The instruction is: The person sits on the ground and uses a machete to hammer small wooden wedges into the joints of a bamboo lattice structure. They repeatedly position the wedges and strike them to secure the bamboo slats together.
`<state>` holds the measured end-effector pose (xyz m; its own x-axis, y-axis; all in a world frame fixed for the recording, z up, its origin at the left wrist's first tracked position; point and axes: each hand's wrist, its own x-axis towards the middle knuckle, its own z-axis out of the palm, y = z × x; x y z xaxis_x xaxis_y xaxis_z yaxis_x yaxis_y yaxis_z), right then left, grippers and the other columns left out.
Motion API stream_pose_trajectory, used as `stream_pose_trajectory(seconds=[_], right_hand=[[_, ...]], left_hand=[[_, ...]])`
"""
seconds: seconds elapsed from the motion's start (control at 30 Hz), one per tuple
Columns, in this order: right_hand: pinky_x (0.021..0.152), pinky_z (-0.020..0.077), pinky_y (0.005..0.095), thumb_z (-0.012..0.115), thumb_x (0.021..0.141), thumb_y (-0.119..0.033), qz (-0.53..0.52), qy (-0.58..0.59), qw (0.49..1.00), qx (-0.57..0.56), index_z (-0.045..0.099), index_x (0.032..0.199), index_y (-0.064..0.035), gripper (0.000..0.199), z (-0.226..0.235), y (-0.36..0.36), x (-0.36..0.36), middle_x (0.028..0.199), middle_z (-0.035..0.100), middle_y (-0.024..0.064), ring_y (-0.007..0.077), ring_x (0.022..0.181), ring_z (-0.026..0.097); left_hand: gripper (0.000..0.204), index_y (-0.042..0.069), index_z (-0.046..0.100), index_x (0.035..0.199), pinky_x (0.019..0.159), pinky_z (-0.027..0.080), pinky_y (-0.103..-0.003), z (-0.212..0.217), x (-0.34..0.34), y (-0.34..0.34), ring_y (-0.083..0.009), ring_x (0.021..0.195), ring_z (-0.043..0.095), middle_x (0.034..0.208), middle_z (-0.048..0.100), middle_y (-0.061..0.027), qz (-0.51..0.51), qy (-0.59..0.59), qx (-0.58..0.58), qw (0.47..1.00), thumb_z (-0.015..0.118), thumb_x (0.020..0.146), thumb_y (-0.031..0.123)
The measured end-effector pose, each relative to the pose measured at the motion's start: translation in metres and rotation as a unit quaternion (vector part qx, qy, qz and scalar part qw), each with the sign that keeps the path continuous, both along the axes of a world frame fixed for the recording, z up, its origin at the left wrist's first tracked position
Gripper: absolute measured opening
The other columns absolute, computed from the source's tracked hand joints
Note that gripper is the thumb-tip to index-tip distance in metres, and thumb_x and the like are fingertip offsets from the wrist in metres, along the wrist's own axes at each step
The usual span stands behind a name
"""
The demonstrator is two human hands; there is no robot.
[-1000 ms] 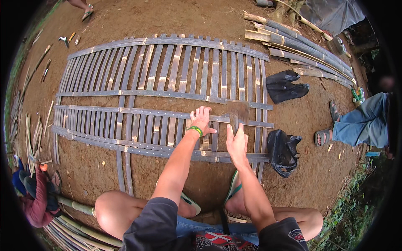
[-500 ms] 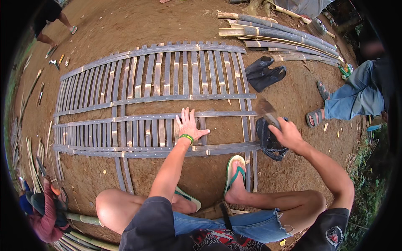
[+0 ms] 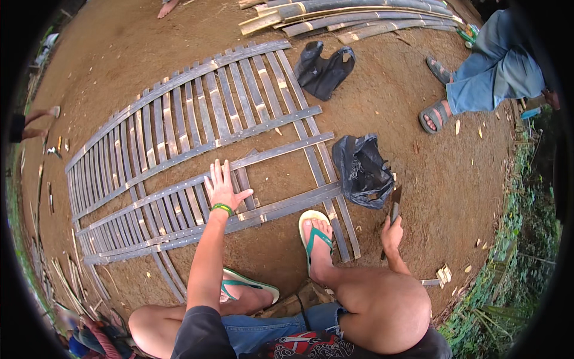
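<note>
My left hand point(image 3: 223, 190) lies with fingers spread on the nearer half of a bamboo slat frame point(image 3: 197, 182), across its rail and a short slat. Dark, narrow slats are fastened side by side between the long rails. My right hand point(image 3: 391, 233) is low at the right, beside my bent knee, closed around the handle of a knife-like tool. Its brownish blade point(image 3: 397, 195) points away from me. Just beyond the tool lies an open black plastic bag point(image 3: 362, 170); what is inside cannot be made out.
A second black plastic bag point(image 3: 323, 69) lies beyond the frame's right end. Split bamboo poles point(image 3: 353, 17) are piled at the far side. A person in jeans and sandals point(image 3: 439, 113) sits at the right. Wood chips point(image 3: 443, 275) lie near my right knee.
My right hand has dropped from above the nearer bag to beside my knee, still gripping the tool. My left hand stays spread on the frame. The view has shifted right.
</note>
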<state>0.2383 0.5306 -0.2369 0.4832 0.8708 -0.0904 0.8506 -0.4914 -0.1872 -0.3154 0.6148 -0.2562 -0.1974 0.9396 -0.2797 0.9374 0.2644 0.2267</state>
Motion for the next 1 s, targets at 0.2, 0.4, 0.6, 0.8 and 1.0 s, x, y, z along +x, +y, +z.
stream_pose_trajectory(seconds=[0.2, 0.4, 0.6, 0.8, 1.0], right_hand=[[0.081, 0.0544, 0.0473, 0.066, 0.096, -0.017, 0.156, -0.166, 0.959, 0.167, 0.056, 0.127, -0.0004, 0.037, 0.043, 0.04, -0.039, 0.096, 0.069, 0.0277, 0.0477, 0.092, 0.067], [0.081, 0.054, 0.0442, 0.062, 0.093, 0.001, 0.349, 0.224, 0.907, 0.072, 0.069, 0.1, 0.0041, 0.011, 0.104, 0.154, -0.13, 0.096, 0.068, 0.0238, 0.0394, 0.091, 0.07], [0.08, 0.0603, 0.0487, 0.062, 0.082, 0.003, 0.35, -0.068, 0.926, -0.122, 0.071, 0.086, 0.0042, 0.01, 0.002, 0.192, -0.096, 0.095, 0.072, 0.0274, 0.0424, 0.09, 0.073], [0.075, 0.0572, 0.0494, 0.062, 0.083, -0.001, 0.302, 0.029, 0.95, -0.07, 0.069, 0.078, 0.0035, 0.009, 0.02, 0.19, -0.107, 0.089, 0.071, 0.0258, 0.0432, 0.084, 0.072], [0.072, 0.0535, 0.0429, 0.063, 0.098, -0.006, 0.278, 0.06, 0.933, 0.219, 0.072, 0.106, 0.0026, 0.015, 0.093, 0.167, -0.122, 0.089, 0.072, 0.0202, 0.0397, 0.08, 0.07]], left_hand=[[0.14, 0.009, 0.011, 0.165, 0.124, 0.013, -0.063, -0.012, 0.003, -0.002, -0.0384, 0.158, 0.008, 0.171, 0.008, -0.0194, -0.01, 0.044, 0.014, 0.999, 0.074, 0.062, 0.08], [0.142, 0.008, 0.011, 0.165, 0.124, 0.013, -0.063, -0.017, -0.001, -0.003, -0.0391, 0.158, 0.008, 0.171, 0.008, -0.02, -0.009, 0.049, 0.013, 0.999, 0.073, 0.06, 0.081], [0.138, 0.007, 0.013, 0.164, 0.124, 0.012, -0.063, -0.014, 0.005, -0.003, -0.0402, 0.158, 0.009, 0.171, 0.007, -0.0223, -0.014, 0.038, 0.037, 0.998, 0.072, 0.063, 0.081], [0.103, 0.012, 0.032, 0.159, 0.123, 0.012, -0.064, -0.004, 0.013, -0.047, -0.0394, 0.157, 0.013, 0.169, 0.019, -0.0182, 0.085, -0.042, 0.121, 0.988, 0.076, 0.08, 0.059], [0.091, 0.008, 0.048, 0.147, 0.122, 0.015, -0.061, 0.008, 0.056, -0.121, -0.0382, 0.151, 0.029, 0.158, 0.038, -0.0178, 0.04, -0.078, 0.176, 0.981, 0.08, 0.077, 0.056]])
